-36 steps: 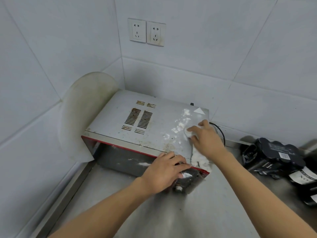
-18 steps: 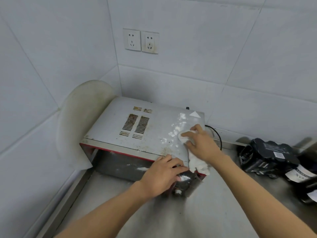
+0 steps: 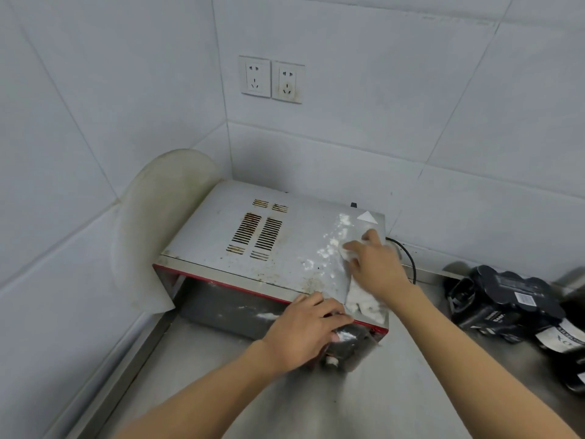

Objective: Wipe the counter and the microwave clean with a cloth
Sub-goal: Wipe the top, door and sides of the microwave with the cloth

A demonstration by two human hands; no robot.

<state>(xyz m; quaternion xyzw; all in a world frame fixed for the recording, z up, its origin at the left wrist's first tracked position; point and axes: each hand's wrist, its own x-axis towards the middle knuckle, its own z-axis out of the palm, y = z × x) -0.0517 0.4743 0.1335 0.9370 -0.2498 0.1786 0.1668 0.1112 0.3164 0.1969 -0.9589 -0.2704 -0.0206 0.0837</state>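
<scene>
Last second: right hand (image 3: 376, 264) has only shuffled the cloth (image 3: 364, 301) in short strokes over the right rear of the microwave (image 3: 221, 248) top, fingers flattened and pressing it down rather than clutching it. The left hand (image 3: 304, 331) stays curled over the front right corner as a brace, so I'd call the top mid-wipe and the surface (image 3: 316, 407) probably not started. The microwave sits on the steel surface in the wall corner, with white powdery smears (image 3: 332, 242) just left of the cloth, brown specks near the front edge, rusty vent slots (image 3: 256, 232) and a streaked door.
</scene>
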